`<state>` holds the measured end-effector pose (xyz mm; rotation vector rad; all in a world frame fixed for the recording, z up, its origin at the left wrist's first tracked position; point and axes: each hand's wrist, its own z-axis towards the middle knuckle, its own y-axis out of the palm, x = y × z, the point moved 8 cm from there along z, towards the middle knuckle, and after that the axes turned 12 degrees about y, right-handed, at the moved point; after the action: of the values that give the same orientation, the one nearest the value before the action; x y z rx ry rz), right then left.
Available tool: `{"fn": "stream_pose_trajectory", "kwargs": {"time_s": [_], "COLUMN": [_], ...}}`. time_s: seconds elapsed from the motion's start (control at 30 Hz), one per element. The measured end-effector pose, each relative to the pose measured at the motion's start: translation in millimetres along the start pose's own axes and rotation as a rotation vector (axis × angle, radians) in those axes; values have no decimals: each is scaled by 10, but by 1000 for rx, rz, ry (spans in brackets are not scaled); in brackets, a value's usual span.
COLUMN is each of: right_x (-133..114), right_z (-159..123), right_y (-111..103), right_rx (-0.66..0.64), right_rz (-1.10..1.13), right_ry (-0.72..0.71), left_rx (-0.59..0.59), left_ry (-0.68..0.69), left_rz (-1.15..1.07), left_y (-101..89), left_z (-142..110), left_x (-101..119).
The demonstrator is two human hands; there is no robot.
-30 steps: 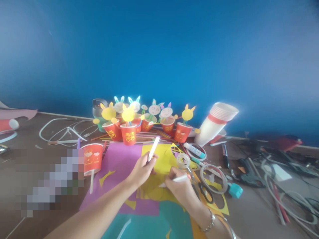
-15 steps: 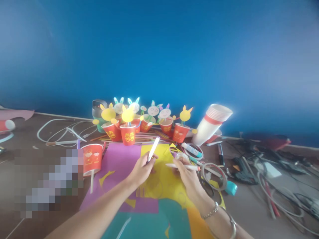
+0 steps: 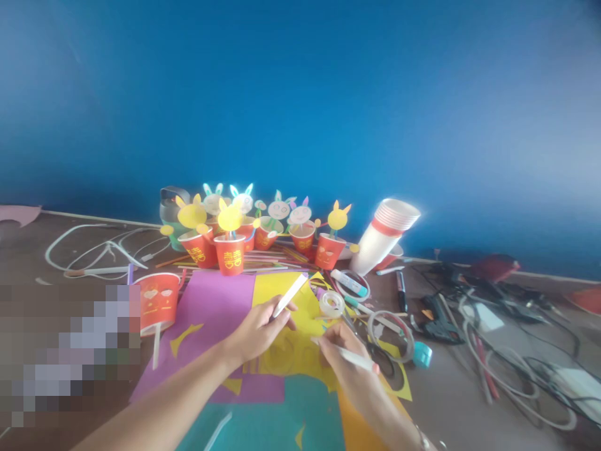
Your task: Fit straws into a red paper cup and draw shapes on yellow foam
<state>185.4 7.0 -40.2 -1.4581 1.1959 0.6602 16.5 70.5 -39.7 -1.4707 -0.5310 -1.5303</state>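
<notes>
My left hand (image 3: 263,329) is closed around a slim white stick (image 3: 291,294), which slants up to the right; its exact kind is unclear. Between the fingers of my right hand (image 3: 345,347) is a white marker (image 3: 357,359) with an orange end, its tip toward the left. Both hands are over a yellow sheet (image 3: 277,282) with faint outlines drawn on it. A purple sheet (image 3: 216,300), a teal sheet (image 3: 267,419) and an orange sheet (image 3: 361,426) lie around it, with small yellow scraps on top.
Red paper cups (image 3: 231,255) holding paper rabbit figures stand behind. A leaning stack of white cups (image 3: 382,235), a roll of clear tape (image 3: 331,304), a glue stick (image 3: 348,283) and a black glue gun (image 3: 441,319) with cables are to the right. Another red cup (image 3: 159,300) stands left.
The view has turned slightly right. My right hand has come down and nearer, its marker now tilted, uncovering the tape roll. My left hand still holds the white stick, now more slanted.
</notes>
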Motion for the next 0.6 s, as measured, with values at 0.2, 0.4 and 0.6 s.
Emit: {"fn": "stream_pose_trajectory", "kwargs": {"time_s": [0.2,0.4,0.6], "right_x": [-34,-9,16], "right_z": [34,23,188], "right_y": [-152,57,-145], "right_rx": [130,-76,89], "right_rz": [1,110,92], "right_ry": [-30,14,17], "left_rx": [-99,-140,-141], "left_ry": [18,12,15], "left_rz": [129,175,197], "left_y": [33,64,54], "left_z": [-19,-21,-6], "left_x": [119,157,154]}}
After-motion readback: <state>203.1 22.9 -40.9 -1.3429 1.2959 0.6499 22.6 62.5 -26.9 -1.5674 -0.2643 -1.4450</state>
